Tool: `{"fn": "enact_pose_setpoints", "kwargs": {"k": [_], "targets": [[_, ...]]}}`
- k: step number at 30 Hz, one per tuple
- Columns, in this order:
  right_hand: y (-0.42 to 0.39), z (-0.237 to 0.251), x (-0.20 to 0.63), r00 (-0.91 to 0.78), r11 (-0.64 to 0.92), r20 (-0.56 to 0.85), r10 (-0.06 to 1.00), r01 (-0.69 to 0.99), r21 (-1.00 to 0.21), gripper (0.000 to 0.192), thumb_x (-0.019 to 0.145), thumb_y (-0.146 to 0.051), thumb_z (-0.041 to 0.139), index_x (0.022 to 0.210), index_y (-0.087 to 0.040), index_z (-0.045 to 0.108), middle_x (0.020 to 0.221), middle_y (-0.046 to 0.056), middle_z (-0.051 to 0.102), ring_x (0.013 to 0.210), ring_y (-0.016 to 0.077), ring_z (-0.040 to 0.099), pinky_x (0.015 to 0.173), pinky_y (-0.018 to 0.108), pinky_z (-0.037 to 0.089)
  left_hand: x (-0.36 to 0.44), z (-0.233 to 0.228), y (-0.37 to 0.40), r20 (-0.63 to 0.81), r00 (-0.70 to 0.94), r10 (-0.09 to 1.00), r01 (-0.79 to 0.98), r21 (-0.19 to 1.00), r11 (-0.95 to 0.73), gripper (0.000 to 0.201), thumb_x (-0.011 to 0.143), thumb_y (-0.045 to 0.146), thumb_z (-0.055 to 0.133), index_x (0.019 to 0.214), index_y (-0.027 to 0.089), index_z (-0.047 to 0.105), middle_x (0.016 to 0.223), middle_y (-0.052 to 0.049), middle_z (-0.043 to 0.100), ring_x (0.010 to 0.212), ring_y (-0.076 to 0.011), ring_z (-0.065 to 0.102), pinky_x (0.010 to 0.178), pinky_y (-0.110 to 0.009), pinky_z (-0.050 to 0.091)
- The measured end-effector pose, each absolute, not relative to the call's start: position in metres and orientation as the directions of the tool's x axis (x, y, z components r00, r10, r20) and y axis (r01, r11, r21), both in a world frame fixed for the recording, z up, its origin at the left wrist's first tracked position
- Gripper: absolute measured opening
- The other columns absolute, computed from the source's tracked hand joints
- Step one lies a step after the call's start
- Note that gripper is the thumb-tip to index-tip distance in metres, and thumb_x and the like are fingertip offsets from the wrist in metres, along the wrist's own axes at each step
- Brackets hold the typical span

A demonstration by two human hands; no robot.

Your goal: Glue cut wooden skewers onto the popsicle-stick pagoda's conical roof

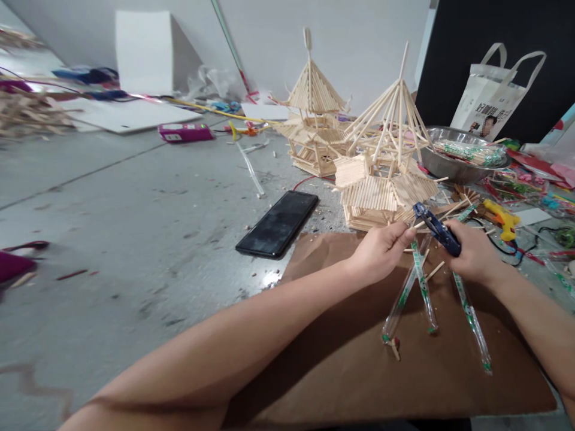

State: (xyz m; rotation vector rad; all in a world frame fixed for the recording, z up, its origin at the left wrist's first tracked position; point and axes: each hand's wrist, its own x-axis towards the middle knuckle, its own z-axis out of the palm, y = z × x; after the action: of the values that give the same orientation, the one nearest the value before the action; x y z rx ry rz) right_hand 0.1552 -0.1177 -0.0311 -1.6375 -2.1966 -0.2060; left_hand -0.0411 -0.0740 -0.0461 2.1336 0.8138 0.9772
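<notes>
my right hand [471, 254] is closed around dark blue cutters [436, 227], blades pointing at a thin wooden stick [415, 226] pinched in my left hand [380, 251] – both held above the brown cardboard [359, 359] on the grey surface [135, 197]. just beyond stands the nearer stick pagoda [381, 173], a second pagoda [312, 114] behind it. wrapped chopsticks [471, 317] lie on the cardboard – a black phone [278, 222] sits to the left
</notes>
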Motion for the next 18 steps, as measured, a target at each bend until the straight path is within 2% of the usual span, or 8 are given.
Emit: {"fn": "enact_pose_setpoints", "kwargs": {"k": [7, 12, 15, 18], "targets": [[-0.1170, -0.0342, 0.1540, -0.203, 0.260, 0.377, 0.904, 0.960, -0.105, 0.025, 0.072, -0.033, 0.045, 0.088, -0.017, 0.056, 0.072, 0.007, 0.064, 0.065, 0.0221, 0.061, 0.057, 0.029, 0.041, -0.0408, -0.0460, -0.0737, 0.374, 0.534, 0.758, 0.267, 0.776, -0.571, 0.038, 0.086, 0.041, 0.030, 0.067, 0.015, 0.050, 0.054, 0.004, 0.035, 0.054, -0.0080, 0.036, 0.056, -0.023, 0.037], [-0.1167, -0.0371, 0.1534, -0.167, 0.220, 0.360, 0.918, 0.969, -0.112, 0.026, 0.071, -0.034, 0.047, 0.088, -0.017, 0.056, 0.072, 0.007, 0.065, 0.065, 0.0219, 0.061, 0.059, 0.029, 0.040, -0.0404, -0.0451, -0.0730, 0.349, 0.528, 0.774, 0.287, 0.785, -0.549, 0.038, 0.086, 0.041, 0.030, 0.066, 0.015, 0.048, 0.054, 0.004, 0.037, 0.054, -0.0080, 0.038, 0.056, -0.023, 0.037], [-0.1167, -0.0368, 0.1526, -0.137, 0.192, 0.330, 0.934, 0.971, -0.140, 0.025, 0.070, -0.033, 0.048, 0.088, -0.018, 0.056, 0.072, 0.006, 0.065, 0.064, 0.0211, 0.060, 0.058, 0.029, 0.040, -0.0401, -0.0447, -0.0738, 0.339, 0.530, 0.777, 0.298, 0.783, -0.546, 0.037, 0.087, 0.041, 0.030, 0.064, 0.016, 0.046, 0.053, 0.004, 0.037, 0.052, -0.0077, 0.037, 0.054, -0.022, 0.035], [-0.1170, -0.0344, 0.1493, -0.099, 0.146, 0.273, 0.957, 0.977, -0.155, 0.026, 0.068, -0.032, 0.049, 0.088, -0.017, 0.056, 0.073, 0.006, 0.065, 0.066, 0.0219, 0.060, 0.059, 0.029, 0.039, -0.0398, -0.0445, -0.0755, 0.341, 0.487, 0.804, 0.352, 0.766, -0.538, 0.031, 0.086, 0.038, 0.033, 0.070, 0.016, 0.047, 0.057, 0.003, 0.044, 0.054, -0.0083, 0.041, 0.055, -0.023, 0.036]]}}
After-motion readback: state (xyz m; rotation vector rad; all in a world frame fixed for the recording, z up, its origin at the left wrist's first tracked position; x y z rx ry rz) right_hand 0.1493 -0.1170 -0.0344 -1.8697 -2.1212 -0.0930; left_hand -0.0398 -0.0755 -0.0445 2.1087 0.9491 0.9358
